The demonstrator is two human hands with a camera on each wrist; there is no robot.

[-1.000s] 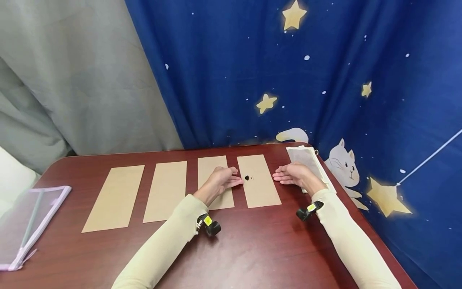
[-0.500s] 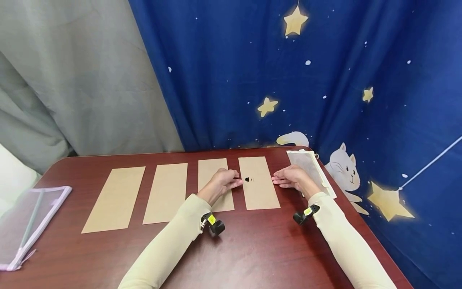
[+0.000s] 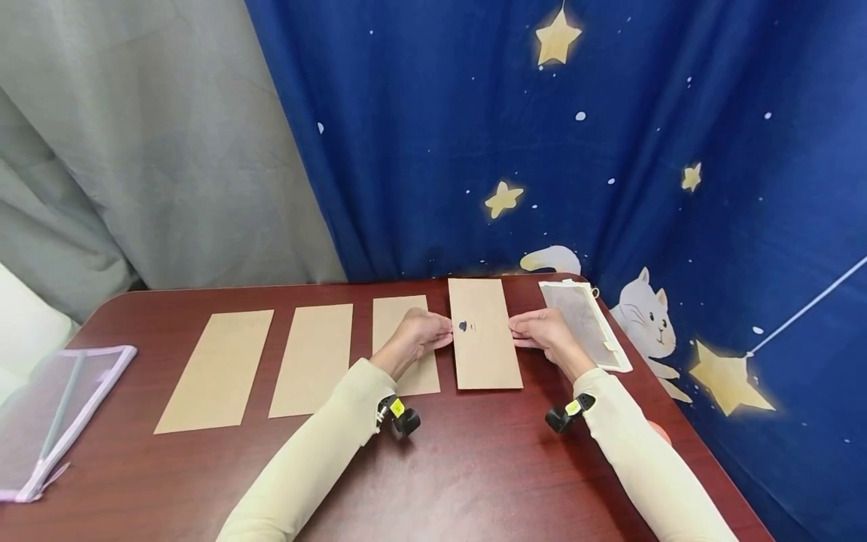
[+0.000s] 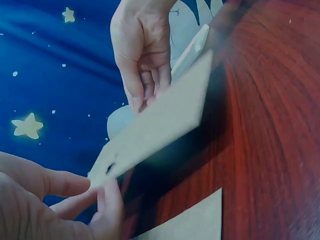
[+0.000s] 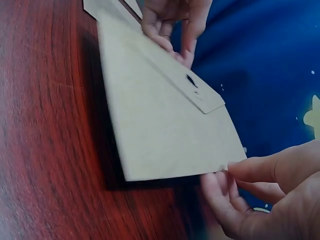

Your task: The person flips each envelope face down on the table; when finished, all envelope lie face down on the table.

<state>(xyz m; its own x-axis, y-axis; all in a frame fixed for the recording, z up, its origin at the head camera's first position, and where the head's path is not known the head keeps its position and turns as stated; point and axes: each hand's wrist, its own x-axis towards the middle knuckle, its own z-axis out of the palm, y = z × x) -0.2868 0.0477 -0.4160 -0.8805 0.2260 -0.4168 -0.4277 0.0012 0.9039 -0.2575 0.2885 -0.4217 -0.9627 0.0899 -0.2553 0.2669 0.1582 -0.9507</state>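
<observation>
A flat brown paper bag (image 3: 488, 361) with a small black print is raised slightly off the dark red table, its shadow beneath it. My left hand (image 3: 421, 331) pinches its left edge between thumb and fingers. On the opposite edge my right hand (image 3: 542, 330) pinches it too. The right wrist view shows a folded panel on the bag (image 5: 155, 125), with the print on that panel. Both thumbs grip from the near side in the wrist views. To the left lies another plain brown paper piece (image 3: 420, 373), partly hidden by my left hand.
Two more plain brown paper pieces (image 3: 311, 361) (image 3: 215, 373) lie farther left in the row. A greyish zip pouch with a pale border (image 3: 582, 320) is right of my right hand. A lilac-edged mesh pouch (image 3: 61, 421) lies at the far left. Curtains hang behind the table (image 3: 474, 467).
My hands have closed in on both side edges of the printed bag and taken hold. The bag has lifted a little off the table. The other paper pieces stay put.
</observation>
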